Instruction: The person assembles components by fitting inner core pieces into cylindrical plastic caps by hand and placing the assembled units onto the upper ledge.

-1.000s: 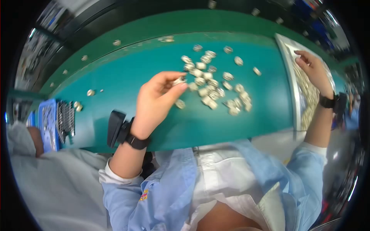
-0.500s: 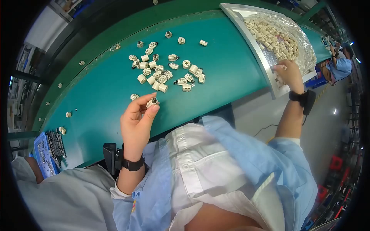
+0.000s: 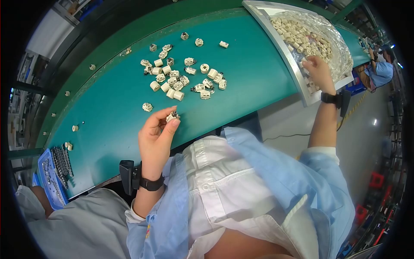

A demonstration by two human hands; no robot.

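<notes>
My left hand (image 3: 156, 134) is closed, thumb and index finger pinching a small white plastic part (image 3: 172, 116) with a dark metal piece at its top. It is above the near edge of the green work surface. My right hand (image 3: 318, 72) is over the near side of a metal-framed tray (image 3: 288, 58), its fingers bent around a cream plastic sleeve (image 3: 305, 63), partly covered by them. Beyond the fingers, many similar cream sleeves (image 3: 297, 36) lie in a clear plastic bag (image 3: 340, 45) in that tray.
A loose cluster of cream sleeves and slotted white parts (image 3: 173, 81) lies mid-surface on the green bench (image 3: 246, 82). Far left is a blue tray (image 3: 52, 183) of small metal parts, beside a neighbouring person's grey-clothed leg. Another person (image 3: 381, 71) sits at the far right.
My right hand has moved up and slightly left within the tray, toward the sleeve pile. My left hand still pinches the white part, nearly in place. The view has shifted slightly.
</notes>
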